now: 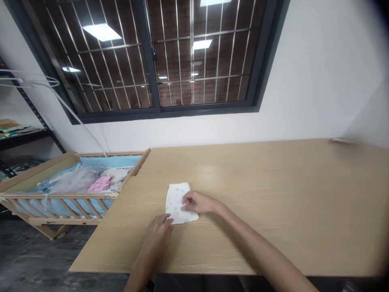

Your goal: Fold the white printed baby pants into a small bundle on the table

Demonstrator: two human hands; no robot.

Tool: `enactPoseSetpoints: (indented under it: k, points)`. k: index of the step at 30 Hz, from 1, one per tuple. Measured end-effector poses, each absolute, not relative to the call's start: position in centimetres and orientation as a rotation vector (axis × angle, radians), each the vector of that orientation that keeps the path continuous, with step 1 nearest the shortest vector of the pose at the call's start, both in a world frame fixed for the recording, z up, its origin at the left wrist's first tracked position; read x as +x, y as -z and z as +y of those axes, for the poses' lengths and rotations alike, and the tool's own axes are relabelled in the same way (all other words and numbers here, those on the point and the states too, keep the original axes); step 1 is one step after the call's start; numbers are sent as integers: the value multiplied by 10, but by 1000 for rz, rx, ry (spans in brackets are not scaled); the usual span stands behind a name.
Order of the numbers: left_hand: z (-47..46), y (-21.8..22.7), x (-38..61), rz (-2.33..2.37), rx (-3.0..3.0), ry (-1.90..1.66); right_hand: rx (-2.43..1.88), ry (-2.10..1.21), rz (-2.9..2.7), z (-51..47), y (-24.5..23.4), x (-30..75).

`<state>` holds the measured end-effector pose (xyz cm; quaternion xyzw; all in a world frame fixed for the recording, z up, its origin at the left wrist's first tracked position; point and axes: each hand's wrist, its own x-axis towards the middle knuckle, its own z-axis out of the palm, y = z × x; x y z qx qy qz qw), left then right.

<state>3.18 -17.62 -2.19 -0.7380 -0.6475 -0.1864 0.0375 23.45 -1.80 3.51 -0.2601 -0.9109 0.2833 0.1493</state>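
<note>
Two bare hands meet on a small folded white cloth point(176, 198) (faintly printed, roughly rectangular) lying flat on a pale wooden table point(273, 194). The left hand point(158, 234) lies open, palm down, fingertips touching the cloth's near corner, apparently pinning it in place. The right hand point(198, 202) rests on the cloth's right edge, fingers bent; whether they pinch the fabric cannot be told. Well left of both hands stands a wooden cot point(60, 196) holding bundled textiles.
</note>
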Motion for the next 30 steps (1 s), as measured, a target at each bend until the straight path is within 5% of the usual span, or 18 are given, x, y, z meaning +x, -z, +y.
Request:
enactPoseSetpoints:
  k: [22, 30]
  points:
    - [-94, -50, -3, -2283, -2572, 1242, -1039, -879, -2430, -1, -53, 252]
    - [-27, -35, -2, -2341, -2433, 1130, -1374, -729, -2000, 31, -6, 226]
